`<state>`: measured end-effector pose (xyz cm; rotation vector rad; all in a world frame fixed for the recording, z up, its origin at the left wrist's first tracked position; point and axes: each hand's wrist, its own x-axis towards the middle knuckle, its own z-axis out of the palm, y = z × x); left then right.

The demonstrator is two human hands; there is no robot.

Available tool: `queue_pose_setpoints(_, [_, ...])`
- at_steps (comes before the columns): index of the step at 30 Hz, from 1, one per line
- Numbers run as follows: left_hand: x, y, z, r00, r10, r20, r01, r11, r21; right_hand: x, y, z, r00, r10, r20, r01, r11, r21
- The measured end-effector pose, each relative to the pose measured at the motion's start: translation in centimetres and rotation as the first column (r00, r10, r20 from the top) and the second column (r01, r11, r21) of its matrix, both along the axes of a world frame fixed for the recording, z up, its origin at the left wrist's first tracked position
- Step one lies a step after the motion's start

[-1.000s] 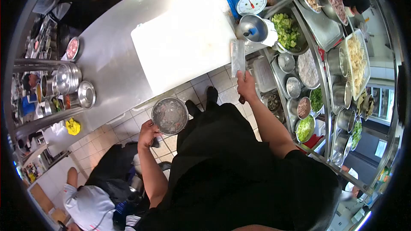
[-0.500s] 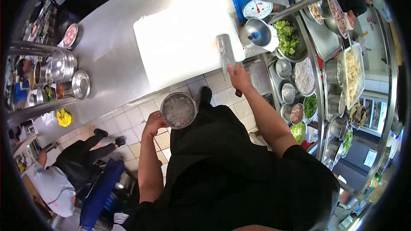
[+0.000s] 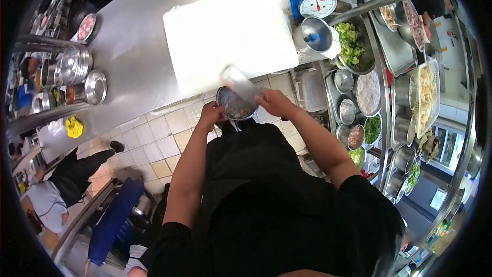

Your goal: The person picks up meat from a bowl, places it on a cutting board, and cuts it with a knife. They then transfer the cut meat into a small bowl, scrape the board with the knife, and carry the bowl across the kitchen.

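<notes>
My left hand point(image 3: 211, 115) grips the rim of a round metal bowl point(image 3: 237, 107) close in front of my apron. Greyish, speckled residue coats the inside of the bowl. My right hand point(image 3: 275, 103) is closed around the handle of a cleaver point(image 3: 240, 83), whose broad blade is blurred by motion. The blade overlaps the bowl's far edge and the near edge of the white cutting board point(image 3: 189, 46). Glare washes out much of the board, which lies on the steel counter point(image 3: 136, 66).
At right stand a blue scale point(image 3: 318, 5), a steel blender cup point(image 3: 315, 35), a colander of green vegetables point(image 3: 351, 43) and shelves of filled bowls. Stacked metal bowls point(image 3: 76, 65) and a yellow cloth point(image 3: 74, 127) are at left. Another person point(image 3: 48, 200) is at lower left.
The cleaver has moved left off the board's right side to the bowl. My left hand has brought the bowl up and to the right, under the blade. The person at left has shifted left.
</notes>
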<state>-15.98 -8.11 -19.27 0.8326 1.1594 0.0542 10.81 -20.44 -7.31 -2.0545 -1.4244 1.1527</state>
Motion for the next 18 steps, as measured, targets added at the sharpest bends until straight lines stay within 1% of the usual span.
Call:
queue_pose_setpoints(1, [-0.4,0.0,0.0,1.000,0.008,-0.006,-0.008,1.000,0.000,-0.3,-0.6,0.0,0.993,0.080,-0.091,-0.078,0.997,0.026])
queue_pose_setpoints(2, [-0.8,-0.2,0.1,0.999,0.044,0.011,-0.044,0.999,-0.009,-0.6,-0.9,0.4,0.991,0.089,-0.097,-0.087,0.996,0.025])
queue_pose_setpoints(5, [-2.4,-0.9,0.9,0.992,0.120,0.024,-0.119,0.992,-0.041,-0.9,-2.6,1.6,0.985,0.171,0.012,-0.168,0.977,-0.130])
queue_pose_setpoints(6, [-2.8,-1.0,2.2,0.989,0.147,0.023,-0.145,0.987,-0.067,-1.0,-3.4,1.7,0.966,0.214,0.147,-0.210,0.977,-0.048])
queue_pose_setpoints(7, [-3.0,-1.1,3.5,0.985,0.171,0.023,-0.168,0.982,-0.089,-1.1,-4.0,1.8,0.965,0.221,0.140,-0.216,0.975,-0.048])
queue_pose_setpoints(9, [-3.7,-1.6,3.9,0.983,0.183,0.010,-0.181,0.979,-0.090,-1.4,-4.9,2.5,0.966,0.140,0.217,-0.181,0.967,0.180])
queue_pose_setpoints(10, [-3.8,-1.7,4.1,0.978,0.207,0.010,-0.205,0.973,-0.106,-1.4,-5.2,2.2,0.929,0.202,0.310,-0.251,0.960,0.126])
queue_pose_setpoints(11, [-3.8,-1.8,4.3,0.973,0.231,0.010,-0.228,0.966,-0.122,-1.5,-5.3,1.9,0.928,0.204,0.311,-0.254,0.959,0.128])
queue_pose_setpoints(13, [-3.7,-2.1,4.7,0.965,0.263,0.012,-0.259,0.957,-0.132,-1.6,-5.6,1.4,0.864,0.268,0.425,-0.359,0.922,0.148])
queue_pose_setpoints(14, [-3.8,-2.2,4.9,0.957,0.290,0.012,-0.285,0.948,-0.144,-1.6,-5.7,1.4,0.863,0.271,0.427,-0.363,0.920,0.149])
queue_pose_setpoints(16, [-3.9,-2.4,5.2,0.950,0.311,0.011,-0.306,0.940,-0.151,-1.6,-5.9,1.3,0.825,0.322,0.464,-0.402,0.912,0.083])
queue_pose_setpoints(18, [-4.3,-2.6,4.6,0.945,0.327,0.009,-0.321,0.933,-0.160,-1.3,-6.6,1.0,0.808,0.346,0.477,-0.425,0.903,0.065])
